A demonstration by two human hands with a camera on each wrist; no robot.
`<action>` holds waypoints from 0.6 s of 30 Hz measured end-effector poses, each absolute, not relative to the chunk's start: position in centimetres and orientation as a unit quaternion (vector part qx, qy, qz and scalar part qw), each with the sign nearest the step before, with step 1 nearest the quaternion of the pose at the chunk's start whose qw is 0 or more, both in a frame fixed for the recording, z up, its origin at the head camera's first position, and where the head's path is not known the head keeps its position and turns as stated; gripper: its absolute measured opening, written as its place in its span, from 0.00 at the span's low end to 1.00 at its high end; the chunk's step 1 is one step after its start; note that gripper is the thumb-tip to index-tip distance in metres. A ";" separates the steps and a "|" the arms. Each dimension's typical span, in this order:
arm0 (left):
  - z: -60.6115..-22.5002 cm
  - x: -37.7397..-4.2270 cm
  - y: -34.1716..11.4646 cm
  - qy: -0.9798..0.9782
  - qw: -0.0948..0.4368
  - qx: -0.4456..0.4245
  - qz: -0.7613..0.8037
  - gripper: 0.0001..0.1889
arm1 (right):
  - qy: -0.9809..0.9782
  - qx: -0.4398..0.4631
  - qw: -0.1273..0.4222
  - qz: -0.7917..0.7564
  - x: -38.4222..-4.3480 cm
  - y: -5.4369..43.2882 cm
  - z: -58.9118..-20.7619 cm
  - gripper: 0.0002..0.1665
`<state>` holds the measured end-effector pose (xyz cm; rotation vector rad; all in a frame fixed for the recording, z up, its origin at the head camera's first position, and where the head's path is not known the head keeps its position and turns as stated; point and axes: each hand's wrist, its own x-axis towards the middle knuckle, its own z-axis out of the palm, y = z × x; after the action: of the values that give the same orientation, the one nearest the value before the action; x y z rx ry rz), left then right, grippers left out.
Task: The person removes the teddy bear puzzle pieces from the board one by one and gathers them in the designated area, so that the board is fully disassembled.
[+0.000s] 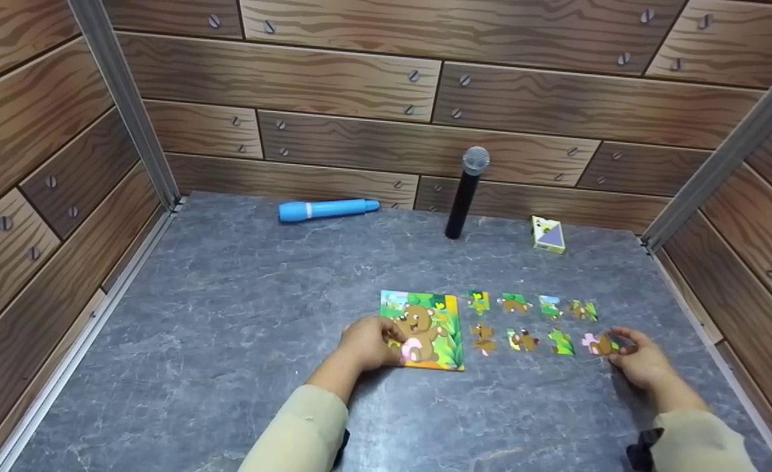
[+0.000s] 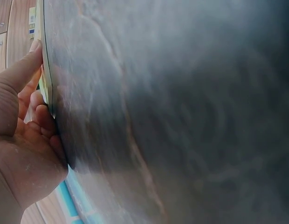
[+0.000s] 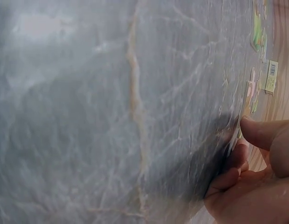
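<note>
A square picture puzzle board (image 1: 451, 328) with a brown teddy bear on it lies flat on the grey table. My left hand (image 1: 371, 342) grips its lower left edge with curled fingers and thumb, covering that corner. To the right of the board lie several loose jigsaw pieces, such as a green piece (image 1: 561, 341), in two rows. At the right end of the lower row, my right hand (image 1: 643, 360) pinches a brown and pink puzzle piece (image 1: 599, 344) between thumb and fingers. In the right wrist view, the thumb (image 3: 261, 133) touches the piece's near edge, low against the tabletop.
At the back, a blue marker-shaped tube (image 1: 333, 209) lies near the wall. A black microphone (image 1: 464, 196) with a silver head stands upright, and a small yellow card box (image 1: 548, 235) lies right of it. Wood-patterned walls (image 1: 333, 78) enclose the table on three sides.
</note>
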<state>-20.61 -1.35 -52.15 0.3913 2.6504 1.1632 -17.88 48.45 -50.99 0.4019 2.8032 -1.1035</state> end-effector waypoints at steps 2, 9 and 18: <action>-52.1 -20.6 -1.4 0.901 0.112 0.132 0.397 0.13 | 0.919 0.134 0.055 -0.366 -17.9 48.4 -50.9 0.36; -52.2 -20.7 -1.2 0.904 0.110 0.136 0.391 0.13 | 0.919 0.137 0.048 -0.367 -17.7 48.5 -50.8 0.40; -52.1 -20.6 -1.3 0.906 0.112 0.129 0.388 0.14 | 0.916 0.128 0.031 -0.379 -18.1 46.7 -48.8 0.41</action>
<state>-20.59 -1.31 -52.15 0.3780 2.6587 1.1378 -18.11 46.75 -48.81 0.3936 2.8232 -1.1676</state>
